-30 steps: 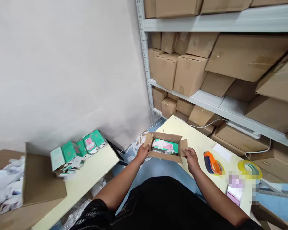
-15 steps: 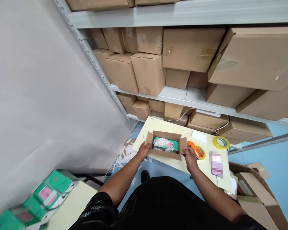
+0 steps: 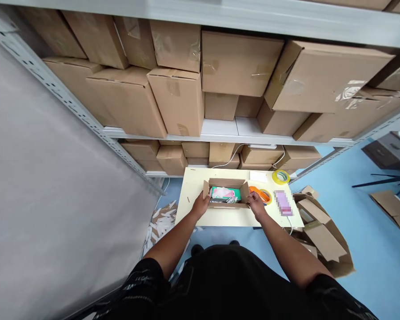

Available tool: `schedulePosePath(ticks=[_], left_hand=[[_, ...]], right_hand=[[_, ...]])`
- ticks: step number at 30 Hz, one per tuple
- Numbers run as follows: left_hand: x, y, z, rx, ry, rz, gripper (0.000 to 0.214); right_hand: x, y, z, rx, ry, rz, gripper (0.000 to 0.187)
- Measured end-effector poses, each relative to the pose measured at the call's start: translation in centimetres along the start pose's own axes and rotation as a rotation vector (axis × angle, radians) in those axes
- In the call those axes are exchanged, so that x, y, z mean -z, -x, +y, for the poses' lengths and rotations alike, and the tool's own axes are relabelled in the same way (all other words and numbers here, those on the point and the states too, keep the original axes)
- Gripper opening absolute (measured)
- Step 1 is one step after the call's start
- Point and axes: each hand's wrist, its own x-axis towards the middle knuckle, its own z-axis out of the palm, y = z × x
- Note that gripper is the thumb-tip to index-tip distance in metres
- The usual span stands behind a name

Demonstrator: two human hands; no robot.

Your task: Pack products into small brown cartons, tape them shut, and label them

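Observation:
An open cardboard box (image 3: 228,206) is on the pale yellow table (image 3: 226,218) in front of me, its flaps standing up and outward. Inside it lies a green and pink packet (image 3: 237,194), partly covered by white crumpled paper (image 3: 222,191). My left hand (image 3: 200,205) grips the box's left end by the flap, fingers closed. At the opposite end, my right hand (image 3: 256,205) pinches the right flap. Just past that hand lies an orange tape dispenser (image 3: 260,194) with a yellow roll.
A yellow tape roll (image 3: 281,177), a white box (image 3: 258,176) and a blurred-out pink item (image 3: 283,203) lie on the table. Shelves full of cardboard boxes (image 3: 175,100) rise behind. Paper scraps (image 3: 160,226) litter the floor at left; an open carton with cardboard (image 3: 323,235) stands at right.
My view has swung to the right, so the green boxes at lower left are out of sight. Both hands still hold the cardboard box, now squarer to me over the table.

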Motion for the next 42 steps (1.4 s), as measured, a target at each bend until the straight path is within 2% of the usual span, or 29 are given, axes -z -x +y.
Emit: schedulePosePath(ticks=[3, 5, 8, 11, 13, 17, 20, 23, 27, 31, 34, 36, 39, 42], left_hand=[[1.1, 0.7, 0.1, -0.087, 0.012, -0.032, 0.054], [1.9, 1.5, -0.3, -0.181, 0.029, -0.028, 0.052], [2.7, 2.5, -1.1, -0.329, -0.073, -0.064, 0.057], [2.3, 2.6, -1.2, -0.463, -0.312, -0.149, 0.067], [1.4, 2.3, -1.0, -0.520, -0.463, -0.179, 0.069], [-0.1, 1.5, -0.8, -0.542, -0.587, -0.124, 0.044], [-0.1, 1.0, -0.7, -0.550, -0.559, -0.075, 0.026], [0.2, 0.6, -0.1, -0.507, -0.539, -0.044, 0.021], [0.2, -0.3, 1.0, -0.364, -0.568, 0.003, 0.030], [-0.4, -1.3, 1.7, -0.253, -0.590, 0.092, 0.053], [-0.5, -2.6, 2.6, -0.336, -0.652, 0.125, 0.083], [-0.4, -3.5, 3.6, -0.410, -0.680, 0.046, 0.094], [0.1, -4.3, 4.7, -0.448, -0.660, -0.070, 0.089], [0.5, -3.7, 4.1, -0.476, -0.633, -0.072, 0.071]], right_hand=[[0.8, 0.7, -0.1, -0.038, -0.039, 0.001, 0.036], [1.8, 1.4, 0.3, -0.028, -0.027, -0.054, 0.047], [3.3, 2.4, 1.1, 0.142, 0.123, -0.201, 0.061], [4.0, 2.6, 1.5, 0.397, 0.322, -0.362, 0.062], [3.8, 2.3, 1.6, 0.495, 0.444, -0.430, 0.063], [2.5, 1.3, 1.9, 0.546, 0.551, -0.391, 0.053], [1.7, 0.8, 2.1, 0.530, 0.491, -0.328, 0.044], [1.3, 0.5, 1.9, 0.491, 0.451, -0.266, 0.040], [0.6, -0.4, 1.9, 0.400, 0.470, -0.176, 0.046], [-0.7, -1.4, 2.3, 0.225, 0.445, -0.113, 0.066], [-1.2, -1.6, 2.4, 0.107, 0.374, -0.112, 0.078], [-1.3, -1.5, 2.3, 0.062, 0.335, -0.125, 0.084], [-1.1, -1.3, 2.3, 0.035, 0.299, -0.114, 0.087], [-1.1, -1.2, 2.5, 0.052, 0.291, -0.101, 0.086]])
